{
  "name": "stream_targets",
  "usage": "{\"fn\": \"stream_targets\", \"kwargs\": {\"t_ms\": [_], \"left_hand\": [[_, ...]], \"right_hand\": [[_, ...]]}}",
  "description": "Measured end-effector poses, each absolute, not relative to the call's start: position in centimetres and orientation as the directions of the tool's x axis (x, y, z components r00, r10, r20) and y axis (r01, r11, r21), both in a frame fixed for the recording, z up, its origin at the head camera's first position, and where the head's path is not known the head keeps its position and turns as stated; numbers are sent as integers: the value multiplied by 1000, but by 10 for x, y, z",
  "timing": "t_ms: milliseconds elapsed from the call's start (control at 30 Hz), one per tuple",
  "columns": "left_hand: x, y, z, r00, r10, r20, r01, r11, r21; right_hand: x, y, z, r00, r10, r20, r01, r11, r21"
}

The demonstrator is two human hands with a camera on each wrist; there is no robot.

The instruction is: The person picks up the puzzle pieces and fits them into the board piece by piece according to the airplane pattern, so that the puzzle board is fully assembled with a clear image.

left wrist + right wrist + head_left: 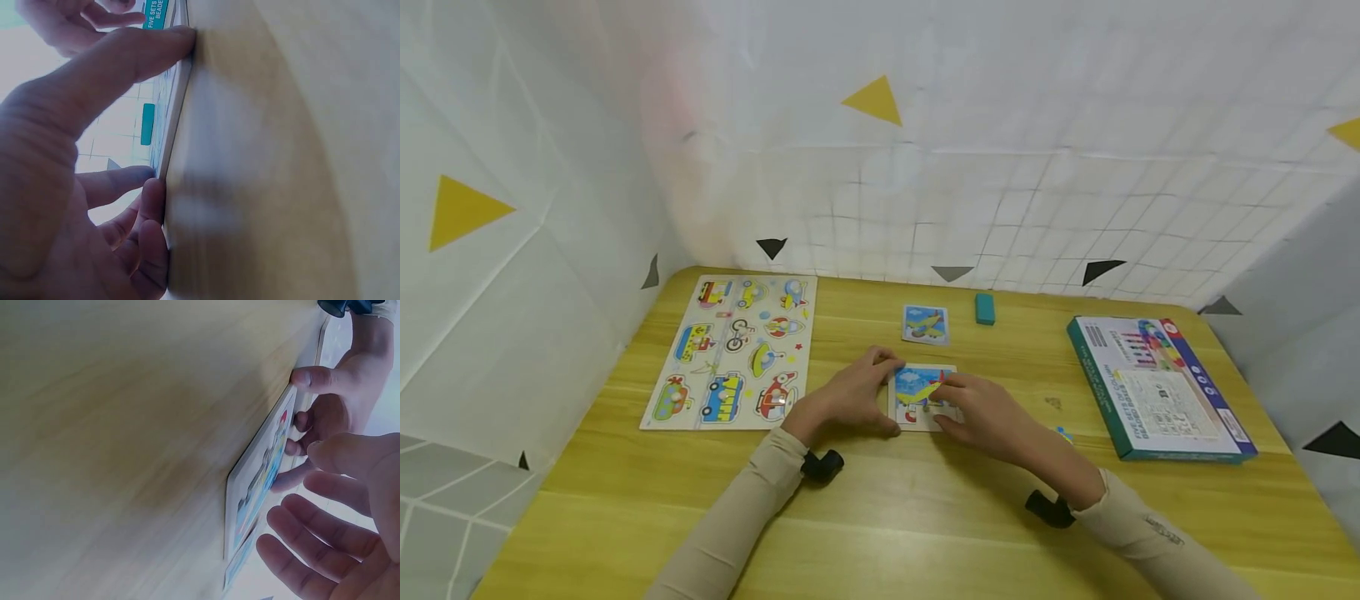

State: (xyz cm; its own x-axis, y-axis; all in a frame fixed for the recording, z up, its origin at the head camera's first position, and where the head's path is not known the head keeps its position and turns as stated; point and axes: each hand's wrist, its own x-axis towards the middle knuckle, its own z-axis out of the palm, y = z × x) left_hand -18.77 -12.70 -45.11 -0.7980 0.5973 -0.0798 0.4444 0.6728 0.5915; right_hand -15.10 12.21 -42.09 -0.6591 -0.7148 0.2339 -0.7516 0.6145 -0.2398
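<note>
A small square jigsaw puzzle (917,421) with a yellow airplane on blue sky lies flat on the table. My left hand (854,395) holds its left side, the thumb (165,50) at the near corner and the fingertips at the far one. Over the right half of the puzzle is my right hand (988,417), its fingers spread and slightly bent in the right wrist view. Nothing shows between them there; the thumb and forefinger come close over the airplane picture. Behind the puzzle lies a picture card (925,325) with a matching airplane.
To the left lies a vehicle peg puzzle board (730,367), its right edge near my left wrist. A teal block (984,309) sits at the back. A box (1157,392) lies on the right. Partly behind my right forearm is a small blue piece (1064,433).
</note>
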Motion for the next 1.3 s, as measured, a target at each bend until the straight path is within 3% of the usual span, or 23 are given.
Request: {"fn": "stream_targets", "kwargs": {"t_ms": [967,1300], "left_hand": [[-189,-127,-453,-794,602,-83,440,664,604],[-189,-127,-451,-795,601,-84,436,663,609]], "right_hand": [[-139,170,-408,-766,-627,143,-639,716,-283],[-133,184,-408,-753,-650,108,-653,715,-249]]}}
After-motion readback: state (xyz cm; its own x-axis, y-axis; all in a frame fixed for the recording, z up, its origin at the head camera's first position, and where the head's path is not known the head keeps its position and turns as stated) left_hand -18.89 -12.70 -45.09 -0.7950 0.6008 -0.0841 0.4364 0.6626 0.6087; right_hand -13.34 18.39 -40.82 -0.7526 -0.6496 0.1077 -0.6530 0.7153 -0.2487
